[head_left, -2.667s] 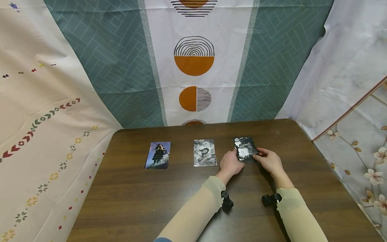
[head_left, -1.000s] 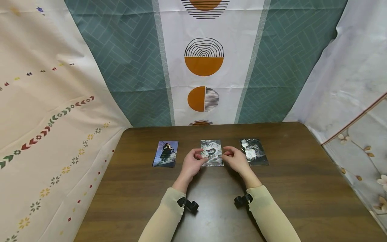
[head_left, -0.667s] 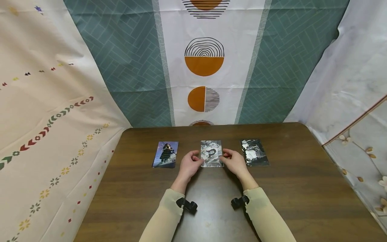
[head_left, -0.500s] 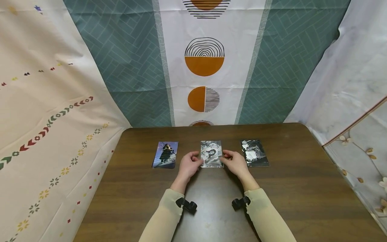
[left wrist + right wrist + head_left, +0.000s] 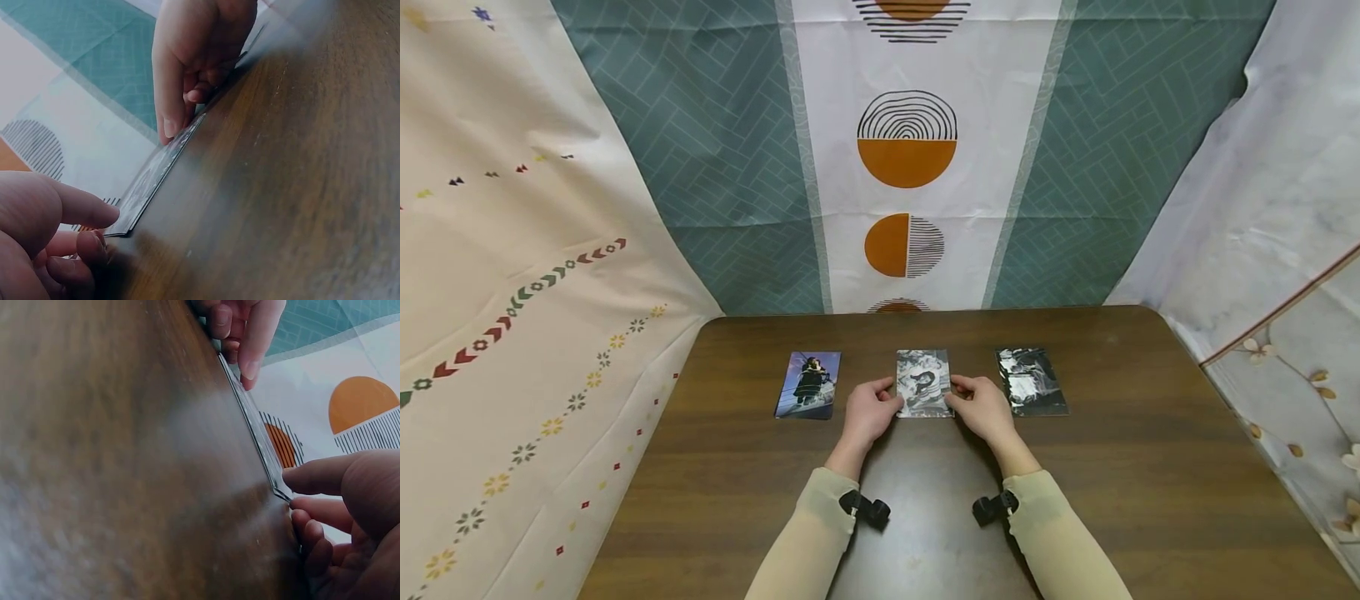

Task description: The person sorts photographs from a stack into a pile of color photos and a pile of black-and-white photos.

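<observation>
Three photo cards lie in a row on the dark wooden table [image 5: 1120, 475]: a colour card [image 5: 807, 385] at the left, a black-and-white middle card [image 5: 922, 382] and a dark black-and-white card [image 5: 1031, 381] at the right. Both hands are at the middle card's near corners. My left hand [image 5: 889, 402] pinches the near-left corner, and my right hand [image 5: 953, 398] pinches the near-right corner. In the left wrist view the card [image 5: 156, 175] lies flat, with the left hand [image 5: 94, 228] at one corner. The right wrist view shows the card [image 5: 253, 425] edge-on and the right hand [image 5: 297, 490] at its corner.
Patterned cloth hangs behind the table and along both sides: teal and white with orange half-circles [image 5: 906, 162] at the back, cream [image 5: 512, 292] at the left, pale floral [image 5: 1285, 350] at the right. Small black wrist cameras [image 5: 865, 507] sit at my cuffs.
Both hands left the right-hand card and moved left to the middle card. Over the last second they settled onto its near corners. The cards have stayed where they were.
</observation>
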{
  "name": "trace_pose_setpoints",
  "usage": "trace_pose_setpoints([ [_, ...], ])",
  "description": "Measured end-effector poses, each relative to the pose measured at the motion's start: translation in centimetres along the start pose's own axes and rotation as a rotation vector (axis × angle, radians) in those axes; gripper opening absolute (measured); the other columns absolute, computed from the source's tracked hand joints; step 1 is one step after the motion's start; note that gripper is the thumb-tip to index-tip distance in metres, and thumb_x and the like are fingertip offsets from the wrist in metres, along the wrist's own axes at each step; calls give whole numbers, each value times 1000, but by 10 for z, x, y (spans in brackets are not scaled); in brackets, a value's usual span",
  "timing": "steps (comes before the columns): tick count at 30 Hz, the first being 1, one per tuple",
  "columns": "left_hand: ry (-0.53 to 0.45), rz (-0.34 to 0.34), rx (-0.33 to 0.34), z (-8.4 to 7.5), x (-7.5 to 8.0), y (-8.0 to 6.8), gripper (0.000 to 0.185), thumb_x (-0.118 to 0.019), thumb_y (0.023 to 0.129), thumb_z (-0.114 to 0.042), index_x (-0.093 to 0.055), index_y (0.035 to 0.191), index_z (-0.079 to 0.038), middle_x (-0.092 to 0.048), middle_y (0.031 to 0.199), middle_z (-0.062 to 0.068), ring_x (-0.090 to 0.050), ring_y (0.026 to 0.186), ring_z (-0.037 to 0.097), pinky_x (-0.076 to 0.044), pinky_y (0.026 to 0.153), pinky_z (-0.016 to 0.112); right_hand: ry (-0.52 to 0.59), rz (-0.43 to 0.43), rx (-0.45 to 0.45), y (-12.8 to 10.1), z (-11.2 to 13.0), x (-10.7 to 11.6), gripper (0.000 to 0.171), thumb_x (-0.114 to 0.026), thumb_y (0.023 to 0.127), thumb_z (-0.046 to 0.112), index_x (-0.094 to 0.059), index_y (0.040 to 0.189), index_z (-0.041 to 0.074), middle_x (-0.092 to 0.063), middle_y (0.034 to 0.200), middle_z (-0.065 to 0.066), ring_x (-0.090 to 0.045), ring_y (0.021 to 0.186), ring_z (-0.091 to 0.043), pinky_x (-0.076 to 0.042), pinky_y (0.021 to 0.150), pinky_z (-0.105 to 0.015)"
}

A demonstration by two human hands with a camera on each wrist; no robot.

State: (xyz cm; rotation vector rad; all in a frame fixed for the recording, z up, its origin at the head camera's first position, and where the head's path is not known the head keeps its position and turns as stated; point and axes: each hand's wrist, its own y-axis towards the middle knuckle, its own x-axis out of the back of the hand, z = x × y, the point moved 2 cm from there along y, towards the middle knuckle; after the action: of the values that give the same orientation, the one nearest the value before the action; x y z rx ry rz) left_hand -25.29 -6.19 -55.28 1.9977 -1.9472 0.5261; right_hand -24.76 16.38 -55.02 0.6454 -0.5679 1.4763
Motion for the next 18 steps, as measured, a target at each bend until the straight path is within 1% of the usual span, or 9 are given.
trace_pose_setpoints([
  [4,27,2,-7,0,0,-1,44,-79,88,-11,-76,131,-1,-60,81,-2,-53,75,15,-44,73,34,-6,-3,9,-1,0,0,43,-75,96,21,-74,137,6,-71,109,-11,-64,94,-29,-50,84,-48],
  [8,19,6,-2,1,-1,-1,41,-78,89,-10,-77,129,-2,-59,80,-3,-52,75,15,-43,72,34,7,9,7,0,-1,0,43,-75,97,21,-74,137,6,-70,109,-11,-63,95,-29,-49,84,-48],
  [13,-7,17,29,2,-2,-1,39,-78,90,-10,-78,129,-4,-59,81,-2,-52,78,16,-43,74,34,14,23,-1,0,-1,-1,43,-74,98,23,-73,138,6,-71,112,-12,-63,97,-29,-49,84,-49],
  [18,-70,34,62,3,-2,0,40,-79,90,-9,-77,130,-3,-59,88,1,-53,84,19,-44,75,35,13,19,-2,0,-1,0,43,-74,98,24,-73,138,7,-71,113,-12,-64,99,-30,-49,86,-49],
])
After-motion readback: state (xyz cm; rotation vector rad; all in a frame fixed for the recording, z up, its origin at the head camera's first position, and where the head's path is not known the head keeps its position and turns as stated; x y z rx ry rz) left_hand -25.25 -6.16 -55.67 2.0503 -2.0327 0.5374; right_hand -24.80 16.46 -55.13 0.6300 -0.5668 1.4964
